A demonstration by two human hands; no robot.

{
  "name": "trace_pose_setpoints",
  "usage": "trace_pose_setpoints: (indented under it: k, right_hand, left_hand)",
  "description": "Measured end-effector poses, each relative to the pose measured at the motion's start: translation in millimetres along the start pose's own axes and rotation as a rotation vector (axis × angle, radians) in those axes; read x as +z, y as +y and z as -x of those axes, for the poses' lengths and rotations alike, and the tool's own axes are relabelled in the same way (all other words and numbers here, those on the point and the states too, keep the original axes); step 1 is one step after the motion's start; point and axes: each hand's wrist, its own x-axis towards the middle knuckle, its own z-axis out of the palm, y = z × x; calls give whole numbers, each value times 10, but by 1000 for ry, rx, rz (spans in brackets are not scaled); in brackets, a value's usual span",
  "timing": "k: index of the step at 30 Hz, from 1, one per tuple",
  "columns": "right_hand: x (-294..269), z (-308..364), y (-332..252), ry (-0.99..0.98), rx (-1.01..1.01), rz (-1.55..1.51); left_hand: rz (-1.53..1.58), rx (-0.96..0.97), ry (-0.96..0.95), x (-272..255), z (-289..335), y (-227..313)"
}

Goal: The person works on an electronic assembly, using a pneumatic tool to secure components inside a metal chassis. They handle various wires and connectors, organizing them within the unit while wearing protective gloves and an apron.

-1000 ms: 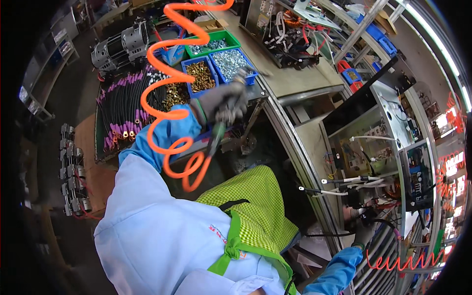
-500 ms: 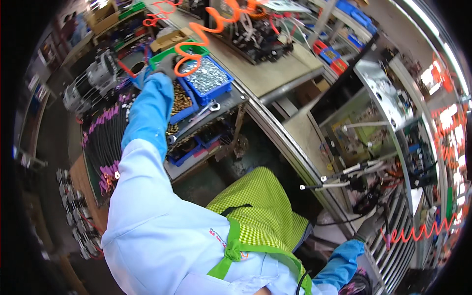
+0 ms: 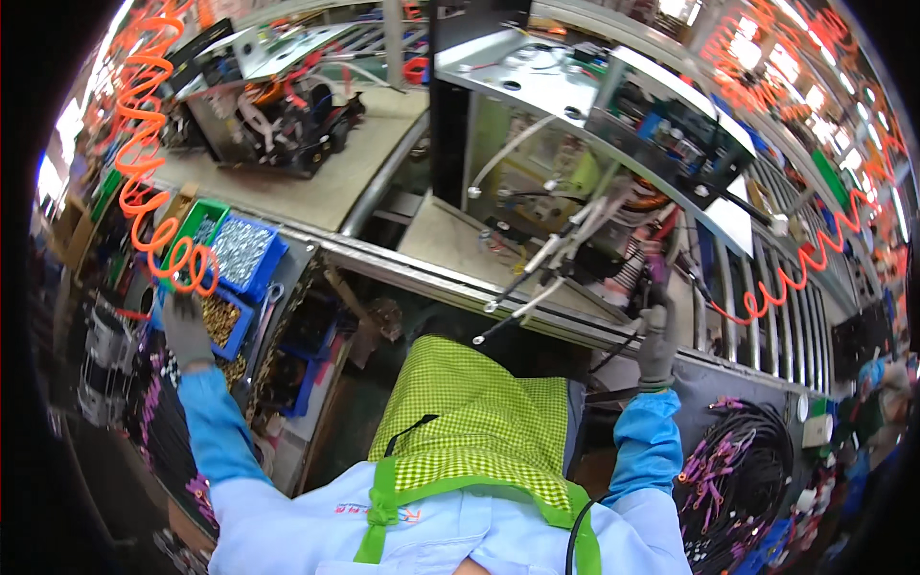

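My left hand (image 3: pixel 188 335), in a grey glove, is at the outer side of a blue bin (image 3: pixel 230 324) of small brass-coloured fasteners. Its fingertips are blurred beside an orange coiled hose (image 3: pixel 182 264), so what they hold, if anything, does not show. Also gloved, my right hand (image 3: pixel 656 350) is raised in front of an open metal-cased machine (image 3: pixel 594 134). Its fingers are closed around a black cable (image 3: pixel 613 358), near a purple-sleeved end (image 3: pixel 656 268). White and black leads (image 3: pixel 546 264) hang out of the casing to the left of this hand.
Another blue bin (image 3: pixel 244 254) holds silvery screws, next to a green bin (image 3: pixel 196 230). A wrench (image 3: pixel 271 297) lies beside them. Cable bundles with purple ends (image 3: pixel 738 460) lie at the right. Behind are metal rollers (image 3: pixel 767 297) and a second open machine (image 3: pixel 268 125).
My view has swung right, bringing the open machine to the middle. My left hand has drawn back from the far bins toward me. My right hand now stands upright before the machine.
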Motion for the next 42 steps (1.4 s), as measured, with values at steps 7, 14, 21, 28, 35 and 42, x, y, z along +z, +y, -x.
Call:
trace_pose_setpoints:
  k: [7, 14, 21, 28, 35, 42]
  right_hand:
    - [348, -208, -199, -387, 153, 892]
    - [727, -353, -4, -522, 154, 898]
    - [726, -253, 140, -413, 90, 765]
    - [1139, -417, 472, -421, 33, 707]
    - [978, -226, 465, -336, -284, 879]
    - [1017, -328, 394, -365, -441, 983]
  left_hand:
    - [-422, -55, -487, 2520, 1938, -745]
    - [-700, 306, -1298, 4017, 2111, -2257]
    - [-1101, -153, -1456, 4587, 2264, -2649]
    - [-910, -238, -1430, 4514, 2083, -3224]
    - [-318, -430, -879, 4351, 2431, -3184]
    - [-138, -684, -933, 4384, 2379, -2941]
